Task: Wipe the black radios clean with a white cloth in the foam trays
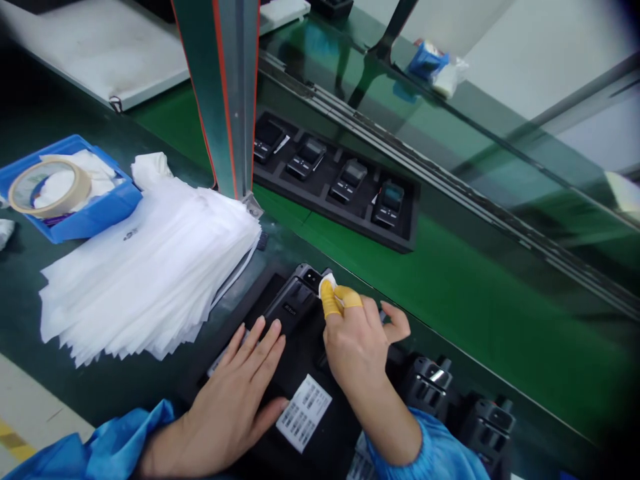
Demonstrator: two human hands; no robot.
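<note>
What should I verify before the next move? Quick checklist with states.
- Left hand flat by the lower end of the handheld device: ok
- Right hand has the white wad at the device's camera end: ok
- Yellow finger covers on right hand: ok
- Finger covers on left hand: not ok, none visible
- Camera lens clean: cannot tell
- Label sheet clear of left thumb: not ok, thumb at its edge

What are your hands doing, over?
Left hand flat, fingertips on black device. Right hand holding white wipe at its lens end. Label sheet between them, not blocking.
</note>
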